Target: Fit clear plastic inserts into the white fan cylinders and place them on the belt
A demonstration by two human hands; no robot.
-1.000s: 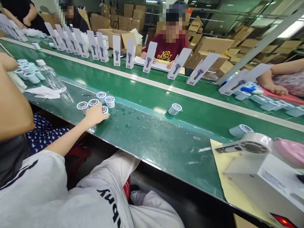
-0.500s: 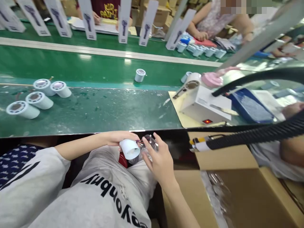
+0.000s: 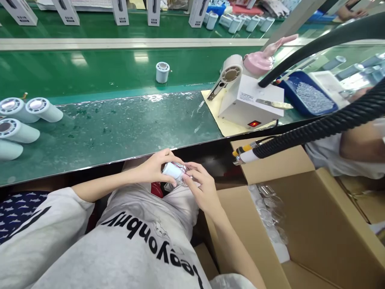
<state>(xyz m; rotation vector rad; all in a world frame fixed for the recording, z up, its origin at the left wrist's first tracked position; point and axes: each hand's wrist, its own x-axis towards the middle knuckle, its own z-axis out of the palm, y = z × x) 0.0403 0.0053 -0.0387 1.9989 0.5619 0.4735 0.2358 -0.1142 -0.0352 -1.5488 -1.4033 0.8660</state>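
Nearest, a grey sweatshirt (image 3: 135, 249) with black lettering fills the lower left, and an open cardboard box (image 3: 303, 224) stands at the lower right with clear wrapped pieces (image 3: 267, 212) inside it. Just above the lap, below the table edge, the left hand (image 3: 153, 166) and the right hand (image 3: 203, 190) meet over a small white cylinder (image 3: 173, 170): the left hand grips it from the left side, and the right hand's fingertips (image 3: 188, 178) close on its clear end from the right. Both hands are grasping this one piece, held off the table. A black ribbed hose (image 3: 325, 126) with a yellow-and-white tip reaches in from the right, ending near the box flap, apart from the hands. Beyond, on the green table (image 3: 126, 128), four more white cylinders (image 3: 27, 116) lie on their sides at the far left. A white machine (image 3: 252, 104) with a red lit switch sits on a yellow sheet to the right. Farther back, one cylinder (image 3: 163, 72) stands alone on the belt, and upright white cartons (image 3: 120, 12) line the far edge
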